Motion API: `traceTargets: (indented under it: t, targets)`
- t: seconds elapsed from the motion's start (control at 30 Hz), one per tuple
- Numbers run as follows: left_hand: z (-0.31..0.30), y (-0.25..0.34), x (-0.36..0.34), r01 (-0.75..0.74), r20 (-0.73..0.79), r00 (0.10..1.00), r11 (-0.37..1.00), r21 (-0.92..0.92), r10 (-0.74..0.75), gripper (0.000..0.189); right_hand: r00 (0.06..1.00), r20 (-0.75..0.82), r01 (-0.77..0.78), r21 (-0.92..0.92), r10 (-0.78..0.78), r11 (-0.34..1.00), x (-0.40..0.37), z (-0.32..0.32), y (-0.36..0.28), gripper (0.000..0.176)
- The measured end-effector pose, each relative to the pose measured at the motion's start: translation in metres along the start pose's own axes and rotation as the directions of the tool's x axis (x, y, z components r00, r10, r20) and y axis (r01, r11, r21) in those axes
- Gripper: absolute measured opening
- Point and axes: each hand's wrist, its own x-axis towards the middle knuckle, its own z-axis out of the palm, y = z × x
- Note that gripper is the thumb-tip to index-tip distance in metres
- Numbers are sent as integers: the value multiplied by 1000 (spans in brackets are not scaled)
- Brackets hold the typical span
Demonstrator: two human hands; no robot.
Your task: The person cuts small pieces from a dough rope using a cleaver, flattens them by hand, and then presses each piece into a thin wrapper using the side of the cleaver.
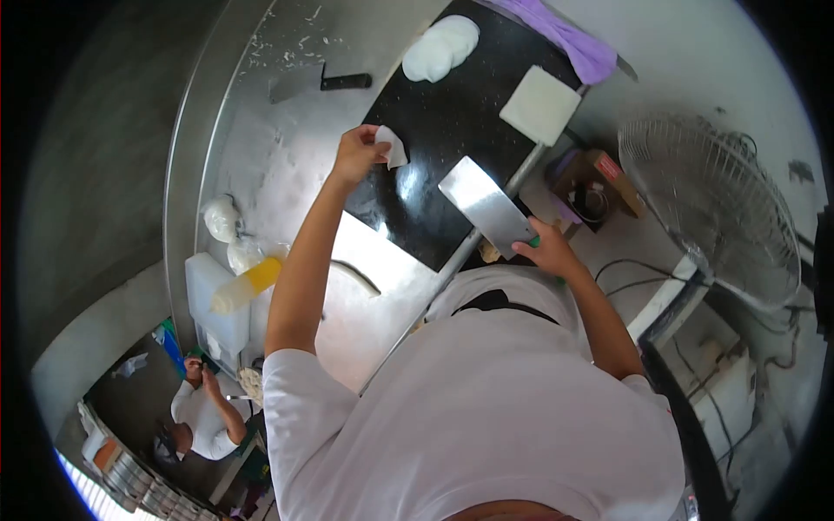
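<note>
My left hand (pixel 358 154) pinches a thin, white dough wrapper (pixel 394 148) by its edge, over the left side of the black board (pixel 426 208). A broad cleaver (pixel 483 198) with a green handle is in my right hand (pixel 552 252), its shiny flat blade over the board's near right part. My fingers cover most of the handle. At the far end of the board lie overlapping round white wrappers (pixel 440 49). A white square pad or folded cloth (pixel 540 105) rests at the board's right edge.
A scraper with a black handle (pixel 346 82) lies on the metal table (pixel 269 148). To the left are a yellow-filled bottle (pixel 252 282), a white container (pixel 204 300) and plastic bags (pixel 222 219). A fan (pixel 712 208) stands right; another person (pixel 208 417) is at lower left.
</note>
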Motion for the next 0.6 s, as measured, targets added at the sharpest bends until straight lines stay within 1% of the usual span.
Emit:
traceTargets:
  t: [0.07,0.13,0.17,0.23,0.27,0.33,0.37,0.43,0.47,0.53,0.57,0.6]
  targets:
    - [14,32,20,-21,1,1000,999,31,21,27,1000,22,-5,-3,5,1000,16,-19,-4,40]
    - [33,68,41,-112,13,994,993,-43,113,26,998,65,3,-23,-1,1000,27,-35,3,41]
    - [42,85,50,-131,-36,991,988,-79,128,26,997,81,1,-18,1,1000,29,-42,5,41]
    - [56,109,74,-158,-145,980,980,-122,140,28,984,174,-22,-3,22,1000,43,-58,4,43]
    - [58,112,84,-153,-154,979,981,-120,134,28,983,184,-18,-1,18,1000,48,-65,3,43]
    - [61,107,105,-179,-229,966,953,-246,122,28,978,205,-15,-53,25,998,52,-77,1,44]
    - [59,98,112,-175,-231,966,953,-247,118,28,977,210,-16,-52,27,998,53,-82,0,44]
    - [53,66,127,-39,-318,948,984,-175,-19,34,972,231,-46,-37,53,998,56,-92,0,45]
    - [53,53,128,-35,-319,947,983,-180,-25,34,970,235,-49,-40,58,998,56,-97,-3,45]
    - [53,41,120,0,-500,858,973,-229,-118,44,961,257,-82,-74,99,994,59,-108,-11,47]
    - [50,34,114,-36,-538,839,978,-206,-82,56,960,263,-81,-81,99,993,60,-110,-11,47]
    - [50,32,103,-32,-545,833,976,-216,-93,56,968,231,-87,-70,101,994,59,-110,-10,46]
